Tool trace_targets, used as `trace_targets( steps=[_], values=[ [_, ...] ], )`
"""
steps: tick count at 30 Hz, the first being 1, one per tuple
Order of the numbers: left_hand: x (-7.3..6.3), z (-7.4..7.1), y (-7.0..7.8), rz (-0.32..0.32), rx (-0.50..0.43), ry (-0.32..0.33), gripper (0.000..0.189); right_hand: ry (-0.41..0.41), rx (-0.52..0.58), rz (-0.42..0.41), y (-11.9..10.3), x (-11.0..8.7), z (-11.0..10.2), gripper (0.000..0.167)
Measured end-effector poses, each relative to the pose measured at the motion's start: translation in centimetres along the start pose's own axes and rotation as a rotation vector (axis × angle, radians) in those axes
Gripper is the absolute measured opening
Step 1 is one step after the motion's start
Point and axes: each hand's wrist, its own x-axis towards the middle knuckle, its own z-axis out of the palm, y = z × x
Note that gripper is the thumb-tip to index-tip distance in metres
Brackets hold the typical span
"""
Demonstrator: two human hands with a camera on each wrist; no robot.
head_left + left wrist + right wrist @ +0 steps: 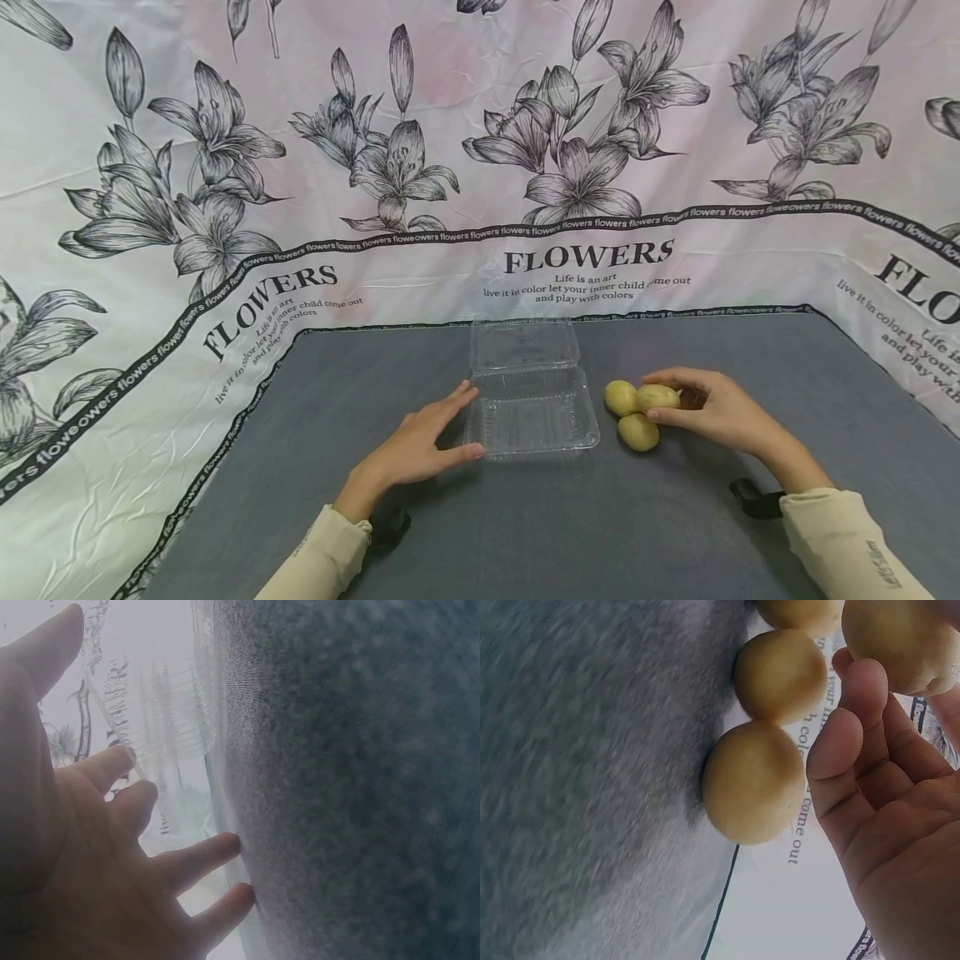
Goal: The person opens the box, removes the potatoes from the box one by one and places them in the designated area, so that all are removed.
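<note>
A clear plastic clamshell box stands with its lid raised at the back. My left hand is at the box's left side, fingers spread and fairly straight; the left wrist view shows the fingers against the clear plastic. To the right of the box, my right hand pinches a potato between thumb and fingers. Two more yellow potatoes, one to the left and one nearer, lie beside it. In the right wrist view, the held potato is raised off the table, next to several others.
A dark grey cloth covers the table. Behind it and at both sides hangs a white and pink curtain printed with lilies and lettering. Dark straps circle both wrists.
</note>
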Motion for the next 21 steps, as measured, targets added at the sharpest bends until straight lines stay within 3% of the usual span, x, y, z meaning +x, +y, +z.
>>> trace_targets(
  steps=[21],
  values=[
    [0.0,-0.1,0.0,0.002,-0.008,-0.013,0.091,0.009,-0.026,0.017,1.6,-2.6,-0.9,0.043]
  ],
)
